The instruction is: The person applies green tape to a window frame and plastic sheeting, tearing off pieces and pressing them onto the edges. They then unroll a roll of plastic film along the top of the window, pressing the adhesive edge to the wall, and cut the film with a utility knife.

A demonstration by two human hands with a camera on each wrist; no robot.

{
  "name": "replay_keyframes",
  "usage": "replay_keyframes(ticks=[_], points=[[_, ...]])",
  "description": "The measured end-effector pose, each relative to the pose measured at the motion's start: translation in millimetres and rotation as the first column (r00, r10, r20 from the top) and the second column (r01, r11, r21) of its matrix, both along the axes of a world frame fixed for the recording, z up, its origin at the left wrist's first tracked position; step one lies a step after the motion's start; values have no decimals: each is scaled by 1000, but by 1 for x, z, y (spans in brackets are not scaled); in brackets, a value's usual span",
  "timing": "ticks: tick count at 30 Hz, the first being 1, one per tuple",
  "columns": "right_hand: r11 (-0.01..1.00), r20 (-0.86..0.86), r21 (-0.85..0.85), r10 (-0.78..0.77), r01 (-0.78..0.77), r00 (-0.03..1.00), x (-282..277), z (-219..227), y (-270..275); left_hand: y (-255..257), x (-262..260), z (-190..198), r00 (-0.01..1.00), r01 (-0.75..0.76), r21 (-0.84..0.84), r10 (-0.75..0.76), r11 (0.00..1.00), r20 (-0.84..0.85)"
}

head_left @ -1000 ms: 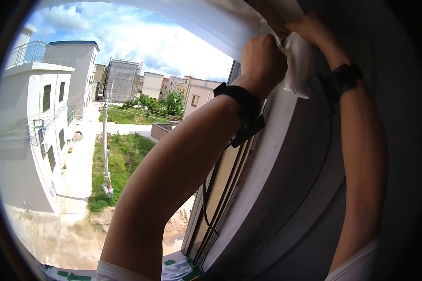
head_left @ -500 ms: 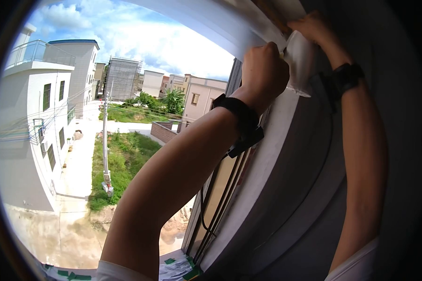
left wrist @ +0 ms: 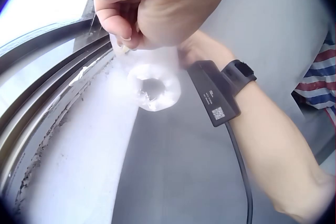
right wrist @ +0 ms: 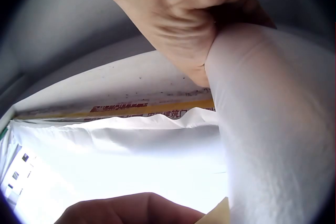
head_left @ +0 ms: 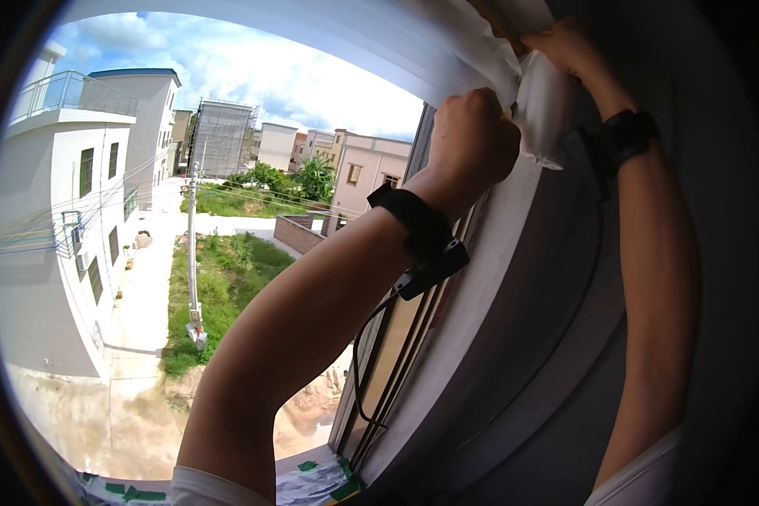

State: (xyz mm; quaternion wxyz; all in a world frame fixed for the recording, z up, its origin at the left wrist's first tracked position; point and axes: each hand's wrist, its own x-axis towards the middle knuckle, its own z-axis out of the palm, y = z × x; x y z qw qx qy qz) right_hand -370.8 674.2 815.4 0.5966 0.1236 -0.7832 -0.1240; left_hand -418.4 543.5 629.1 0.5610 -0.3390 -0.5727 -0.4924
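Observation:
A roll of white plastic film (head_left: pixel 541 110) hangs upright at the window's upper right corner. My right hand (head_left: pixel 565 46) grips it near the top, and in the right wrist view the fingers of the right hand (right wrist: pixel 184 19) curl round it. My left hand (head_left: pixel 476 139) is closed beside the roll, lower and to the left. Between the left hand (right wrist: pixel 126 211) and the roll shows a tan strip of masking tape (right wrist: pixel 219 213), pinched at the fingers. The roll's hollow end (left wrist: pixel 153 90) faces down below the left hand (left wrist: pixel 152 11).
White film (right wrist: pixel 94 134) hangs along the top of the window opening. Sliding-window tracks (left wrist: pixel 52 71) run down the side. A cable (head_left: pixel 358 371) trails from the left wrist camera (head_left: pixel 430 270). Green tape (head_left: pixel 346 491) and film lie on the sill. Buildings stand outside.
My left hand has moved slightly down from the top corner, and its wrist camera has shifted down and left. The right hand keeps its grip on the roll with little movement.

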Motion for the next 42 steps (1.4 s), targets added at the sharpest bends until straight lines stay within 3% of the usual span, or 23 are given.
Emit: replay_keyframes(ticks=[3, 9, 10, 12, 15, 18, 21, 26, 31, 34, 36, 37, 38, 39, 41, 42], points=[[998, 20, -59, -21, 22, 1000, -17, 22, 17, -6, 3, -6, 1000, -7, -26, 7, 1000, 2], [987, 100, -151, 62, -46, 993, -30, 22, 30, 2, -4, -13, 996, 8, -129, 5, 992, 94], [987, 102, -151, 63, -47, 993, -19, 10, 17, 2, -4, -15, 995, 7, -130, 6, 992, 97], [907, -15, -418, -72, 59, 997, 15, -28, -23, 3, -3, -21, 995, 11, -133, 2, 991, 98], [891, -17, -455, -24, 13, 1000, 16, -31, -25, 1, 1, -29, 996, -9, -163, 24, 987, 88], [906, -45, -418, -93, 65, 995, 13, -28, -25, -5, 12, -38, 995, -17, -180, 34, 984, 94], [939, -82, -342, -60, 28, 995, 10, -27, -18, -11, 20, -51, 992, -70, -187, 88, 980, 87], [942, -42, -320, -116, 96, 992, 12, -30, -18, -32, 37, -101, 993, -122, -154, 121, 980, -19], [951, -78, -292, -126, 98, 989, 1, -15, -8, -54, 51, -102, 983, -181, -141, 177, 973, -44], [938, -84, -330, -144, 109, 986, 10, -20, -3, -74, 65, -105, 991, -109, -117, 117, 987, 68], [877, -91, -429, 196, -216, 976, 19, -28, 12, -86, 69, -122, 990, -44, -71, 53, 996, 128], [855, -121, -433, 259, -286, 958, 28, -39, 12, -94, 71, -133, 990, 3, -18, 0, 1000, 144], [828, -142, -435, 326, -355, 935, 41, -53, 9, -104, 81, -143, 964, 47, 7, -47, 999, 263], [805, -110, -321, 491, -499, 864, 52, -67, 16, -114, 91, -157, 934, 121, 45, -129, 992, 333], [777, 19, -422, 522, -467, 853, 81, -99, 1, -140, 103, -193, 891, 262, 44, -260, 964, 372], [753, -75, -455, 500, -475, 863, 81, -105, 5, -157, 114, -209, 800, 336, 32, -303, 941, 518]])
